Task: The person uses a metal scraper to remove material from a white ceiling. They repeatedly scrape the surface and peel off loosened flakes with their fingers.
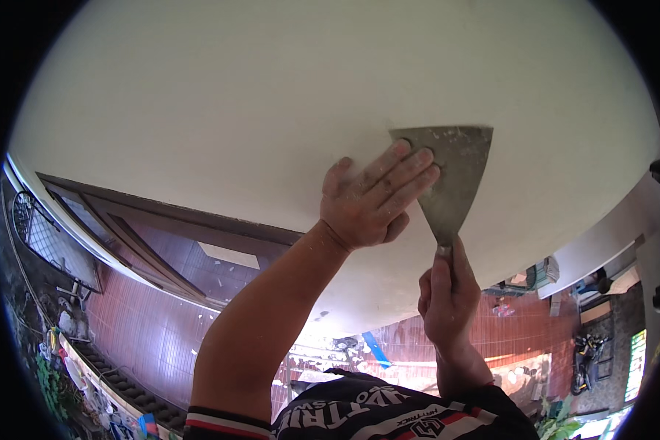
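A broad metal putty knife point(462, 176) lies against a smooth, pale painted wall point(214, 110), its wide straight edge pointing up and its blade smudged with residue. My right hand point(451, 302) grips it from below, around the handle, which is mostly hidden by my fingers. Several fingertips of my left hand point(366, 203) rest flat on the left part of the blade, with the thumb spread apart from them. Pale dust coats the fingers of that hand.
A dark wooden frame point(198, 213) borders the wall at lower left. Whitish flakes and a blue strip point(377, 350) lie on the reddish-brown floor point(143, 330) below. A motorcycle point(587, 357) stands at far right. Green plants point(52, 385) grow at lower left.
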`<action>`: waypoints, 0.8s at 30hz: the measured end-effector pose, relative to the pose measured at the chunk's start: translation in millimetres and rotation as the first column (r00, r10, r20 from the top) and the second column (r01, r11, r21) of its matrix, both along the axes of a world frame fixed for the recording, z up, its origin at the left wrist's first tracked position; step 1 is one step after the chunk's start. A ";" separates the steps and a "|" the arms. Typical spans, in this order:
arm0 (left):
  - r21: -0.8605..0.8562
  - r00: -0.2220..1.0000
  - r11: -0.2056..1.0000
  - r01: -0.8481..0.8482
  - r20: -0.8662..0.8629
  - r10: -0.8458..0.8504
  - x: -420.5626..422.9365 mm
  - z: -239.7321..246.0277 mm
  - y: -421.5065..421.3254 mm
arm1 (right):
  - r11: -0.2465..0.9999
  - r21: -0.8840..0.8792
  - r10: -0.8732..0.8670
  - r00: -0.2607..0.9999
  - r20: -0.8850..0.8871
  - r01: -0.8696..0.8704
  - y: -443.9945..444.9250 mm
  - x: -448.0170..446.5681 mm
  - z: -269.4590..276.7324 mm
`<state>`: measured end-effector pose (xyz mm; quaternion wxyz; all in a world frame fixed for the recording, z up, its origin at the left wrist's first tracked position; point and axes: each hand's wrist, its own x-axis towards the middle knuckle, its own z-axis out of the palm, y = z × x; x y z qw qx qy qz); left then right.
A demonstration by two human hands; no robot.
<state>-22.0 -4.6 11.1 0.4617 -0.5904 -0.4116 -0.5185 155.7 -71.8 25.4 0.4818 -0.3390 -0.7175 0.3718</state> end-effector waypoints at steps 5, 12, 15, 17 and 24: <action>-0.048 0.996 0.997 -0.052 0.074 0.056 4.2 -6.2 0.8 | 0.998 0.001 0.067 0.997 -0.031 -0.067 12.0 9.0 -9.7; 0.076 0.990 0.990 0.116 0.067 -0.121 -5.0 -15.0 7.9 | 0.960 0.278 -0.099 0.951 0.294 0.014 28.4 78.0 38.6; -0.008 0.997 0.998 0.062 0.051 -0.061 -5.3 -18.3 3.5 | 0.959 0.284 -0.104 0.920 0.377 -0.008 40.6 95.2 73.1; -0.013 1.000 1.000 0.029 0.002 -0.029 -5.7 -17.0 1.1 | 0.957 0.289 -0.076 0.924 0.375 -0.039 46.2 102.6 90.5; -0.016 0.998 0.999 -0.050 0.022 0.051 -1.9 -13.8 -2.5 | 0.915 0.392 -0.005 0.972 0.236 -0.090 88.2 108.0 86.6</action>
